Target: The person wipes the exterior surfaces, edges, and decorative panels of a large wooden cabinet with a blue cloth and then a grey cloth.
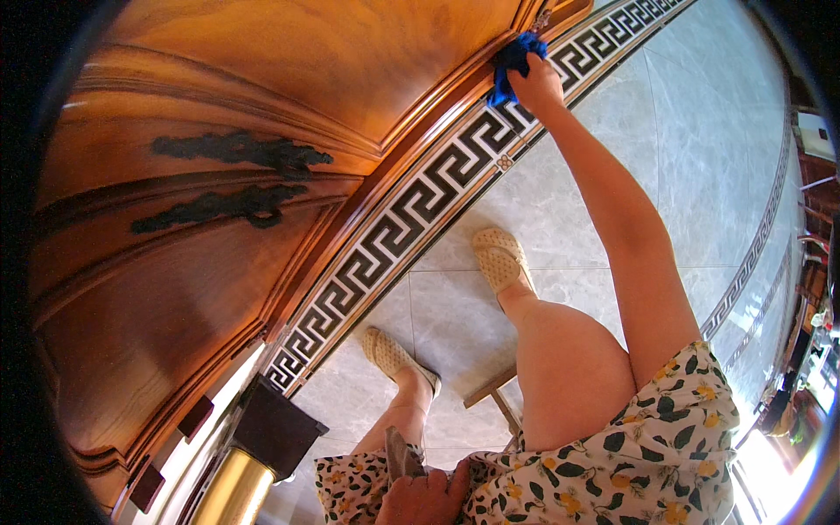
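Observation:
My right hand [541,85] reaches far forward and grips a bunched blue cloth [508,79]. The cloth lies against the bottom moulding [453,121] of a glossy wooden cabinet [315,72], just above the patterned floor border. Down in my lap, my left hand [423,499] has its fingers curled around a grey, tapering item [401,453], which looks like folded cloth. Its lower part is hidden by the fingers.
Two dark ornate metal handles [243,151] sit on the cabinet front. A Greek-key tile border [407,220] runs along its base over grey floor tiles [453,315]. Part of a wooden stool frame [492,387] shows below me. At lower left stands a black-and-gold post [275,426].

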Tool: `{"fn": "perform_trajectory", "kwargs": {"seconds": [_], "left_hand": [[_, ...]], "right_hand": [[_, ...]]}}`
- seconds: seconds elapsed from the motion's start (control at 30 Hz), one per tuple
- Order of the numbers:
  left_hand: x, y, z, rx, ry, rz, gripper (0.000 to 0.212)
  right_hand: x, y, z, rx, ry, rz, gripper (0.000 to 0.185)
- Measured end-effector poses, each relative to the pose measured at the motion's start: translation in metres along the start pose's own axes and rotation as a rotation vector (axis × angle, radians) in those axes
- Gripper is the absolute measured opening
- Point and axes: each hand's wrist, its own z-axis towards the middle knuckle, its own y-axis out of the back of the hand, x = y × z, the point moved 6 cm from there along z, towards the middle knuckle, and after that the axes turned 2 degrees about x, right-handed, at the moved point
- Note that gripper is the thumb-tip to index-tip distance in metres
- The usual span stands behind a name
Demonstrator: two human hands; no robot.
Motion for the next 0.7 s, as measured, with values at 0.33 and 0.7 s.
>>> {"fn": "perform_trajectory", "kwargs": {"seconds": [0.33, 0.7], "left_hand": [[0.000, 0.001, -0.008, -0.198, 0.046, 0.140, 0.041], [-0.001, 0.011, -0.020, -0.427, 0.110, 0.272, 0.035]], "right_hand": [[0.032, 0.015, 0.011, -0.294, 0.182, 0.022, 0.061], [-0.014, -0.028, -0.047, 0.166, -0.041, -0.031, 0.046]]}}
